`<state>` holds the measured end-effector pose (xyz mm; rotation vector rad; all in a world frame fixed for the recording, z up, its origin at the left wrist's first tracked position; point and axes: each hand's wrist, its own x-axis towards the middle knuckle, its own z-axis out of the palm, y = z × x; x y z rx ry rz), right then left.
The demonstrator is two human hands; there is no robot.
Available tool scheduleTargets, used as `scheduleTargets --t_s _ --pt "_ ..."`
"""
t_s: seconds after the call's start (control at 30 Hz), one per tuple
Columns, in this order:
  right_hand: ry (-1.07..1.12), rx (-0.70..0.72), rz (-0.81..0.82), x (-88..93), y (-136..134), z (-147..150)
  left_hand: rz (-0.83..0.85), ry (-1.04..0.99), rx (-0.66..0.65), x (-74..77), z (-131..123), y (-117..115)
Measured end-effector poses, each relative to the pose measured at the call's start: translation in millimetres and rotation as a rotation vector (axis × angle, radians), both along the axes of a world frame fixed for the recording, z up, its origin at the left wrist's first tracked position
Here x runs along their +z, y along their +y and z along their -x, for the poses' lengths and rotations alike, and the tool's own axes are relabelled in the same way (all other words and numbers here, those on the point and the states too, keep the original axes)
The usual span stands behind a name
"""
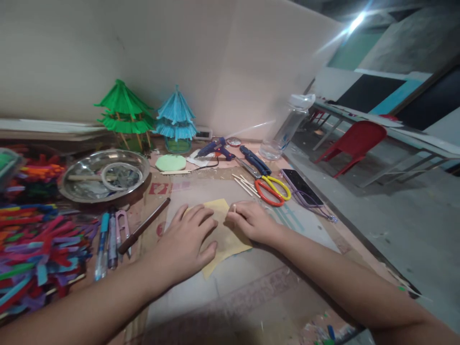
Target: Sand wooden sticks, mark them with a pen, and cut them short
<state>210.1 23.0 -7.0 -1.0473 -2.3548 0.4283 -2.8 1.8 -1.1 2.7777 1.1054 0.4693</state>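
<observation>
A piece of yellow paper (224, 247) lies on the work surface in front of me. My left hand (192, 237) rests on its left part, fingers spread and palm down. At the paper's right side, my right hand (251, 220) is closed in a pinch around a thin wooden stick (235, 209); only a short pale end shows above the fingers. Just beyond that hand are several loose wooden sticks (246, 186) and scissors (269, 188) with red and yellow handles. A brown marker (143, 227) lies left of my left hand.
Paper-roofed models, green (124, 108) and blue (176, 115), stand at the back. Near them lie a glue gun (217, 148), pliers (255, 160) and a light green disc (170, 163). A metal plate (140, 191) and colourful strips (39, 254) are left; a phone (302, 187) and bottle (287, 127) right.
</observation>
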Motion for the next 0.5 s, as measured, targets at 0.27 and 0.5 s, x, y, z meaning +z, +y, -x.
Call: scheduleTargets --t_s 0.27,0.5 --pt "0.001 0.001 0.001 -1.6 2.0 3.7 0.017 0.005 0.011 -0.7 0.9 -0.9" --pt "0.378 -0.079 0.254 6.2 2.4 7.0 0.027 -0.106 0.015 -3.7 2.1 0.1"
